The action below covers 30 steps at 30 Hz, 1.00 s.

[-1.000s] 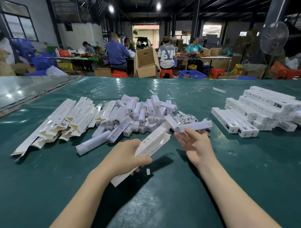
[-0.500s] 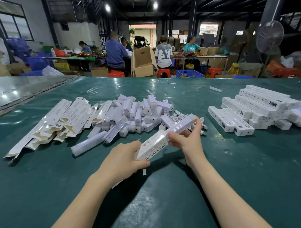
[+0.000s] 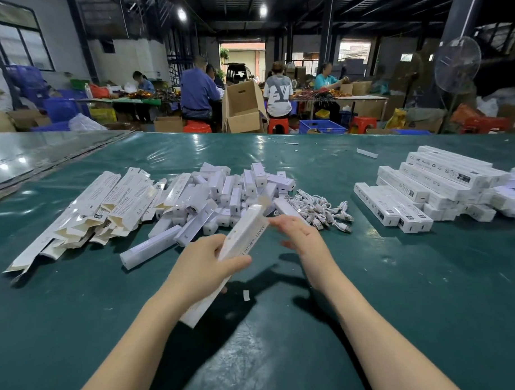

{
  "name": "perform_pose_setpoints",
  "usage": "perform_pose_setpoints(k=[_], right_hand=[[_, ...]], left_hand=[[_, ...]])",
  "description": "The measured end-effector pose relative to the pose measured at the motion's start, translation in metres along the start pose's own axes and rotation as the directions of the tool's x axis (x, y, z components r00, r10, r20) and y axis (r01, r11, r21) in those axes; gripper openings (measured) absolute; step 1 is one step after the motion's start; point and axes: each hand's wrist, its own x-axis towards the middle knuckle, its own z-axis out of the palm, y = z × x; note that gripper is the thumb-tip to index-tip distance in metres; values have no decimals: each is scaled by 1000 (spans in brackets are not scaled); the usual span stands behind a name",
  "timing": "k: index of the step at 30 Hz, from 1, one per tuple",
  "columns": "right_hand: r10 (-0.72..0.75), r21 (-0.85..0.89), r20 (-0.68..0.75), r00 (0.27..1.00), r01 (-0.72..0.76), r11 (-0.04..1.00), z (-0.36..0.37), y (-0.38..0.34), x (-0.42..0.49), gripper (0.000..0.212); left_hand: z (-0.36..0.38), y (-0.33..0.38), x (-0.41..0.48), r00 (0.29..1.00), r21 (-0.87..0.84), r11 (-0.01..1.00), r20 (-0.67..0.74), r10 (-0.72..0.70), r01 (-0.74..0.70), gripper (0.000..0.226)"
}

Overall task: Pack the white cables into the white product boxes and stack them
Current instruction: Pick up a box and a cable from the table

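- Grips a white box (image 3: pixel 243 233) in the left hand (image 3: pixel 204 265), fingers curled round its lower half, thumb on top, box tilted toward 1 o'clock above the table (image 3: pixel 399 292).
- Holds the right hand (image 3: pixel 303 235) at 3 o'clock of the box's upper end, fingers straight, slightly apart, empty; cannot tell whether touching.
- Has the white cables (image 3: pixel 319 207) heaped at 1 o'clock of that hand.

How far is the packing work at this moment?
Done: a stack of closed boxes lies at the right. In hand: the left hand grips one long box; the right hand is open beside it. Left: a heap of cables and many flat boxes wait.
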Motion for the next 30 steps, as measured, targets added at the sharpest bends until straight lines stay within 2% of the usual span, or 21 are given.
perform_pose_setpoints(k=[2, 4, 6, 7, 8, 9, 10, 12, 15, 18, 20, 22, 25, 27, 30], right_hand=[[107, 17, 158, 982, -111, 994, -6, 0, 1, 8], [119, -78, 155, 981, -107, 991, -13, 4, 5, 15], [19, -293, -66, 998, -38, 955, -24, 9, 9, 16], [-54, -489, -175, 983, -39, 871, -33, 14, 12, 12], [-88, -686, -224, 971, -93, 721, -43, 19, 15, 19], [-38, -810, -250, 968, -187, 556, -54, 24, 17, 34], [60, -855, -283, 957, -280, 435, -64, 29, 17, 48], [192, -869, -330, 924, -377, 321, -73, 32, 19, 64], [212, -901, -309, 927, -357, 248, -69, 36, 21, 65], [119, -874, -349, 930, -368, 316, -71, 35, 20, 47], [39, -832, -372, 927, -351, 430, -72, 31, 16, 25], [-4, -788, -336, 942, -279, 548, -69, 25, 12, 10], [5, -726, -210, 978, -159, 670, -61, 20, 9, 17], [24, -697, -163, 986, -132, 705, -59, 21, 11, 23], [46, -789, -147, 988, -145, 597, -57, 26, 16, 35]], left_hand=[[-6, 1, -1, 968, -275, 950, 238, -83, 149, 13], [-3, 0, -2, 934, -294, 939, 352, -64, 176, 18], [2, 0, -2, 940, -201, 972, 338, -45, 119, 19], [2, 0, -1, 947, -137, 986, 318, -47, 94, 20], [0, -1, -2, 952, -58, 996, 302, -53, 74, 24], [-3, -3, -2, 955, 51, 998, 291, -60, 47, 30], [-5, -4, -2, 959, 202, 979, 278, -63, 6, 35], [-7, -3, -3, 966, 452, 887, 258, -29, -94, 37], [-5, -3, -3, 973, 505, 853, 230, 16, -133, 37], [-5, -7, -2, 986, 462, 878, 159, 57, -125, 66], [-4, -9, -2, 988, 451, 883, 133, 77, -130, 63], [-2, -11, -1, 991, 463, 880, 121, 57, -107, 49], [-1, -13, 0, 995, 509, 857, 91, 37, -78, 26], [0, -14, 1, 997, 547, 833, 62, 52, -78, 24], [4, -17, 4, 994, 606, 791, -6, 108, -83, 30]])
